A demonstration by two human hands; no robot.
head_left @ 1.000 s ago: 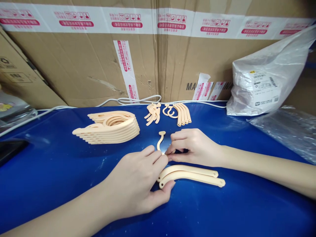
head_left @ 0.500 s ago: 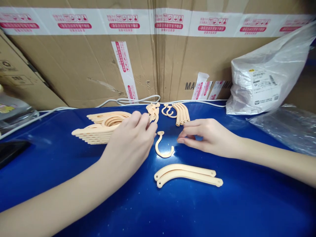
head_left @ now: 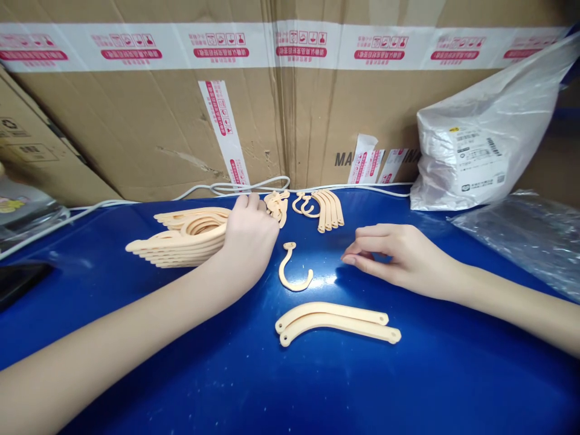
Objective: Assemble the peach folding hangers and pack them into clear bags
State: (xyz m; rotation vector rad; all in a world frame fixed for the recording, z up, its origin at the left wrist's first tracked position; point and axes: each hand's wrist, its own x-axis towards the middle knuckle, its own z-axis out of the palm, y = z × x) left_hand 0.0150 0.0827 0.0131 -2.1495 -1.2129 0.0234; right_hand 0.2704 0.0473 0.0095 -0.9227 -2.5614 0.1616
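My left hand (head_left: 249,238) reaches back over the blue table (head_left: 136,338), its fingers curled onto a small pile of beige plastic pieces (head_left: 277,205) beside a stack of beige hanger bodies (head_left: 181,238). What the fingers hold is hidden. My right hand (head_left: 399,257) rests on the table with fingers loosely curled and holds nothing. A single beige hook (head_left: 293,269) lies between the hands. Two curved beige hanger arms (head_left: 335,323) lie nearer to me, side by side.
A row of curved arms and hooks (head_left: 322,208) lies at the back. Taped cardboard boxes (head_left: 281,109) wall the rear, with a white cable (head_left: 254,184) along their foot. A white plastic bag (head_left: 475,151) and clear wrap (head_left: 525,235) sit right. A dark object (head_left: 20,278) lies left.
My left hand left the hook and arms and reached back to the small pile. My right hand let go of the hook, which now lies on the table, and drew right.
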